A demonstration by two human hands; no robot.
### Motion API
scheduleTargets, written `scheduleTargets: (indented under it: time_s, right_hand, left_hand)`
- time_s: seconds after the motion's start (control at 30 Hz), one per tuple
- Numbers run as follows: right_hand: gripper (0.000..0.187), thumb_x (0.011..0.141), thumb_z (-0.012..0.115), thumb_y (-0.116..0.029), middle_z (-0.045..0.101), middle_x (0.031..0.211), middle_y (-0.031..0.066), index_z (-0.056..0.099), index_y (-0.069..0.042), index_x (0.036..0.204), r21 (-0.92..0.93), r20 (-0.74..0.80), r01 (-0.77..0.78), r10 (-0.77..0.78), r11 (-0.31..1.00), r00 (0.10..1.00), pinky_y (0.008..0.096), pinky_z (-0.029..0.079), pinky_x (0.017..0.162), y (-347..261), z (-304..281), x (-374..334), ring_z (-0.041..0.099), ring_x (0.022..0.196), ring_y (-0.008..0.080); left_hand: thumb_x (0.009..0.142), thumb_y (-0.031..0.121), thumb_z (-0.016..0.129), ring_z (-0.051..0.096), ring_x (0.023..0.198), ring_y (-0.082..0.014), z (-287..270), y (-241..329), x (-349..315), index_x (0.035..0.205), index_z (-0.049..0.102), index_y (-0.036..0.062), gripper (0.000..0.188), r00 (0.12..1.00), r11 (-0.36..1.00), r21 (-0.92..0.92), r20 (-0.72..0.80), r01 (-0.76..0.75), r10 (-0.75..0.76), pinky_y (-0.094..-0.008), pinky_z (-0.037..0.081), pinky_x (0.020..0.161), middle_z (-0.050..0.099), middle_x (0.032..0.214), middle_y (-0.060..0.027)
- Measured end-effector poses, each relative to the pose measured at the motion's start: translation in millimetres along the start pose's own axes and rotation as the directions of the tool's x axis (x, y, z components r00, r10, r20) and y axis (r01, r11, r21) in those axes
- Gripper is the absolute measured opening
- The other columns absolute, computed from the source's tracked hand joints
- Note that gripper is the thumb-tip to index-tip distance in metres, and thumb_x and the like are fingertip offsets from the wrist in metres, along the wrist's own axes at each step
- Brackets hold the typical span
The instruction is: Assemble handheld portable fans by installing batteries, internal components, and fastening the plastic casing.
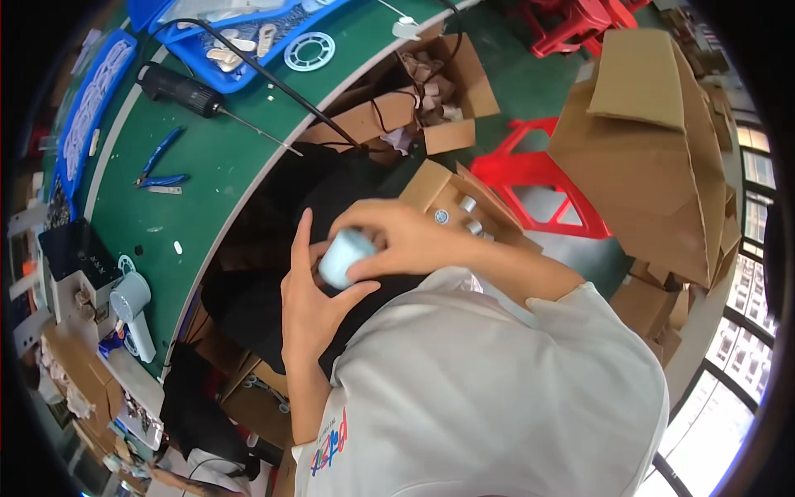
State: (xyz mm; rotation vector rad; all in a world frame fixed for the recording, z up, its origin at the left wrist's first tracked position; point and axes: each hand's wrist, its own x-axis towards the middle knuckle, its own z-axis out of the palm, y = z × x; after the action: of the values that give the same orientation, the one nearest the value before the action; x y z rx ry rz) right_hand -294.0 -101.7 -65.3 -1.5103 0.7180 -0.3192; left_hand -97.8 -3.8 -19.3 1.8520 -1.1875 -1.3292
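Note:
My right hand (403, 238) is closed on a light blue rounded plastic part (344, 260), with the thumb on its near side and the fingers over its far side. Around the other side of the part, my left hand (313, 311) is open, thumb and fingers spread apart. Whether the left fingers touch the part from behind is hidden. Both hands are above my lap, in front of dark trousers.
To the left curves a green worktable (207, 157) with a black electric screwdriver (184, 89), blue-handled pliers (159, 163), a pale ring (310, 52), a blue tray (236, 81) and a pale blue device (131, 296). Right stand an open carton (428, 184), red stool (571, 199) and large carton (646, 157).

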Motion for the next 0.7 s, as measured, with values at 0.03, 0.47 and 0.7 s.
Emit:
scheduleTargets:
  time_s: [0.03,0.47,0.7]
  right_hand:
    - [0.046,0.087,0.082,-0.006,0.069,0.119,0.0069,0.066,-0.006,0.13,0.117,-0.037,-0.07,0.075,0.991,0.996,0.0299,0.055,0.078,12.0,-8.8,-6.0,0.066,0.094,0.0152]
    - [0.052,0.088,0.077,-0.022,0.074,0.12,0.0189,0.067,-0.005,0.136,-0.388,-0.463,-0.597,0.411,0.703,0.785,0.042,0.058,0.088,278.3,-125.8,-91.9,0.072,0.098,0.0334]
    - [0.08,0.087,0.078,-0.024,0.064,0.136,0.019,0.041,-0.01,0.156,-0.768,-0.265,-0.024,-0.283,0.64,0.922,0.0365,0.055,0.085,355.5,-99.1,-62.8,0.07,0.101,0.0291]
  left_hand:
    - [0.071,0.01,0.096,0.069,0.111,-0.0286,-0.9,-0.9,1.2,0.158,0.05,0.0036,0.099,0.999,0.999,0.008,-0.016,-0.042,0.042,-0.0377,0.055,0.096,0.072,0.129,-0.0175]
    - [0.079,0.009,0.089,0.067,0.103,-0.0252,-19.9,-36.5,-0.6,0.15,0.06,0.001,0.076,0.994,0.997,0.056,-0.093,-0.058,0.063,-0.0357,0.055,0.09,0.074,0.123,-0.0153]
    - [0.086,0.015,0.086,0.07,0.098,-0.0243,-26.8,-57.5,-18.6,0.148,0.061,0.0045,0.067,0.987,0.984,0.128,-0.083,-0.125,0.137,-0.0326,0.056,0.085,0.074,0.124,-0.0128]
